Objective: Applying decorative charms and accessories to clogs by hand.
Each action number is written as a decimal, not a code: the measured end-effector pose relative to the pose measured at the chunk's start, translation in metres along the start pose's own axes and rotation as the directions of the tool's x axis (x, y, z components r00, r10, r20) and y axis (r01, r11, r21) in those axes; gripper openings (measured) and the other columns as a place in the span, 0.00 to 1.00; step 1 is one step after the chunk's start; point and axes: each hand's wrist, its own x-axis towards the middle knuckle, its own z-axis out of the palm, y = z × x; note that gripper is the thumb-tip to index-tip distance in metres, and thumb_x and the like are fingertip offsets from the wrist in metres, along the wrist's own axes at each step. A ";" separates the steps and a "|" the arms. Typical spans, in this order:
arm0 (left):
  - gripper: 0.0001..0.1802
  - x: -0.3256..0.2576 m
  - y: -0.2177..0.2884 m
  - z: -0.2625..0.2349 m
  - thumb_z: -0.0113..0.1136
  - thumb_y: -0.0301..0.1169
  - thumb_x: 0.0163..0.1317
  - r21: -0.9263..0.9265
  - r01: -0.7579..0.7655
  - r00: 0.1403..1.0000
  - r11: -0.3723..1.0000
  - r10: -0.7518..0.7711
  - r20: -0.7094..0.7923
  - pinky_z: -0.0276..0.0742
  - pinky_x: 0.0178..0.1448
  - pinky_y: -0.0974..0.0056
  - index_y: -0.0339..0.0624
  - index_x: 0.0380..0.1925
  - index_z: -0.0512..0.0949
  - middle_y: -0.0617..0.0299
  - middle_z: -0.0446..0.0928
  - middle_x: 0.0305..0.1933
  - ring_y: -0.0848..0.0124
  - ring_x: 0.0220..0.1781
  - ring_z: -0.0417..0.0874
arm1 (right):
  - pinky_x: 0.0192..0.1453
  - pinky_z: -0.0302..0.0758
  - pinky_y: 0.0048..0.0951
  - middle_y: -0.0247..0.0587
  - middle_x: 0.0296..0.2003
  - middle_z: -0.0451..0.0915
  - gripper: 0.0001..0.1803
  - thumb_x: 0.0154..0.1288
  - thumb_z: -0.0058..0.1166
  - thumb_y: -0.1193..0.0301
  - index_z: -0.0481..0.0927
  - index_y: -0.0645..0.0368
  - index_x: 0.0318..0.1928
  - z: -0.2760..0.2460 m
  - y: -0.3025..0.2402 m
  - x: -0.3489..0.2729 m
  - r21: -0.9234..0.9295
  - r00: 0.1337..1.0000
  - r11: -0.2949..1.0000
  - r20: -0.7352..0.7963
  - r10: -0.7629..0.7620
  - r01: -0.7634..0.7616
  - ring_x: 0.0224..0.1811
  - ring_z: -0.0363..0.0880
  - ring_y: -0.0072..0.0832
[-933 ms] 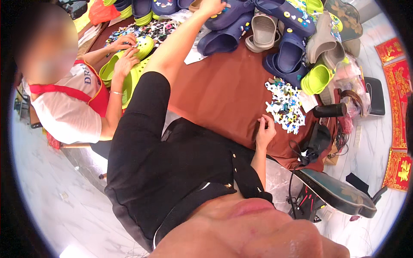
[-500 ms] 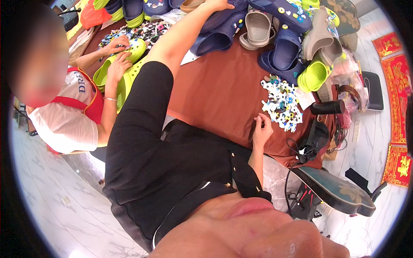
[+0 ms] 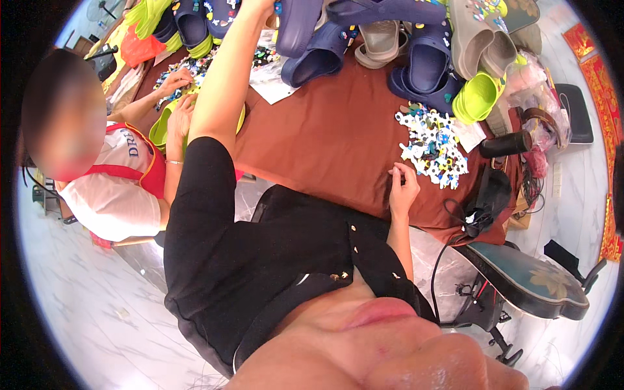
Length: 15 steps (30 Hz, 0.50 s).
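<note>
At the top edge, my left hand (image 3: 261, 6) is partly cut off by the picture's rim. It is closed at the side of a navy clog (image 3: 298, 29), lifted and tilted over the other clogs. My right hand (image 3: 404, 187) rests by the table's near edge with thumb and fingers curled together; what they hold, if anything, is too small to make out. Beyond it lies a heap of small white, blue and yellow shoe charms (image 3: 434, 146). Another navy clog (image 3: 318, 58) sits below the lifted one.
A brown cloth covers the table (image 3: 318, 136). Grey clogs (image 3: 380, 42), navy clogs (image 3: 429, 62) and lime clogs (image 3: 478, 97) crowd its far side. A black cylinder (image 3: 506, 144) stands at right, near a stool (image 3: 526, 273). On my left, a co-worker's hands (image 3: 182, 114) handle a lime clog.
My left hand has swung left at the table's far side, and the navy clog has come with it. My right hand has shifted slightly, fingers still curled. The head view has turned a little.
</note>
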 end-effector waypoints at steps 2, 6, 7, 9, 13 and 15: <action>0.14 -0.014 0.022 -0.005 0.68 0.37 0.58 -0.088 0.007 1.000 0.996 -0.009 -0.020 0.57 0.20 0.75 0.47 0.21 0.74 0.73 0.70 0.18 0.82 0.17 0.65 | 0.38 0.77 0.28 0.45 0.32 0.82 0.06 0.64 0.55 0.78 0.81 0.66 0.40 0.000 0.002 -0.001 0.014 1.000 1.000 -0.015 0.001 -0.001 0.33 0.83 0.31; 0.10 -0.064 0.048 -0.051 0.67 0.36 0.57 0.053 -0.012 0.989 0.999 0.020 -0.149 0.65 0.28 0.69 0.45 0.26 0.78 0.69 0.75 0.22 0.76 0.22 0.72 | 0.39 0.76 0.27 0.43 0.33 0.82 0.11 0.63 0.55 0.78 0.80 0.64 0.46 0.000 -0.002 -0.003 0.020 0.998 0.998 0.010 -0.066 0.066 0.35 0.82 0.30; 0.09 -0.080 0.049 -0.055 0.67 0.36 0.56 0.118 0.011 0.981 0.993 0.013 -0.196 0.70 0.32 0.65 0.43 0.29 0.80 0.67 0.77 0.24 0.73 0.24 0.75 | 0.39 0.76 0.27 0.43 0.33 0.82 0.11 0.63 0.55 0.78 0.80 0.64 0.46 0.001 -0.006 -0.005 0.020 0.998 0.997 0.009 -0.069 0.069 0.35 0.82 0.30; 0.08 -0.119 0.050 -0.033 0.69 0.32 0.54 -0.051 0.010 0.993 0.999 -0.016 -0.116 0.74 0.39 0.65 0.42 0.28 0.80 0.65 0.79 0.26 0.72 0.28 0.78 | 0.42 0.76 0.27 0.41 0.34 0.82 0.17 0.63 0.56 0.78 0.76 0.63 0.53 0.006 -0.015 -0.011 0.172 0.996 0.981 0.035 0.079 -0.084 0.36 0.80 0.26; 0.11 -0.208 0.046 -0.021 0.69 0.34 0.58 -0.310 0.328 0.901 0.892 -0.394 -0.180 0.66 0.35 0.74 0.45 0.24 0.76 0.71 0.76 0.26 0.82 0.28 0.72 | 0.53 0.73 0.30 0.45 0.54 0.72 0.46 0.54 0.64 0.79 0.53 0.57 0.71 0.020 -0.021 -0.024 0.431 0.943 0.892 0.333 -0.014 -0.139 0.48 0.74 0.27; 0.12 -0.244 0.019 -0.027 0.68 0.35 0.60 -0.403 0.471 0.837 0.785 -0.542 -0.077 0.67 0.35 0.74 0.46 0.24 0.75 0.71 0.76 0.26 0.82 0.27 0.72 | 0.69 0.61 0.39 0.48 0.67 0.57 0.59 0.49 0.74 0.60 0.45 0.55 0.73 0.029 -0.012 -0.033 0.392 0.921 0.915 0.384 -0.072 -0.092 0.68 0.61 0.38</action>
